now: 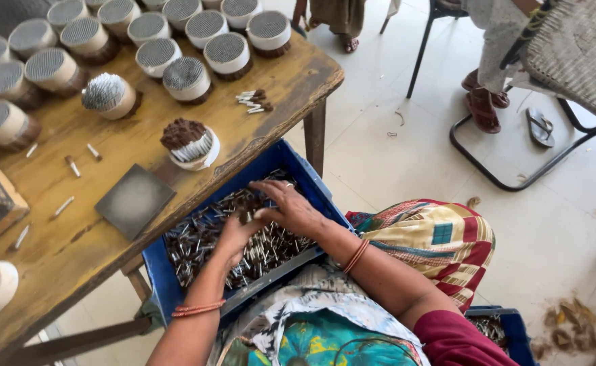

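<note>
A blue plastic crate rests on my lap, filled with several small brown-and-white paper tubes. My left hand is down in the tubes, fingers curled around a small clump of them. My right hand lies palm down over the tubes just beside it, fingers spread and touching the pile. Orange bangles sit on both wrists.
A worn wooden table stands to the left with several round bundles of packed tubes, one half-filled bundle, a grey square plate and loose tubes. Another person's feet and a chair frame are at upper right. A second blue crate sits by my right side.
</note>
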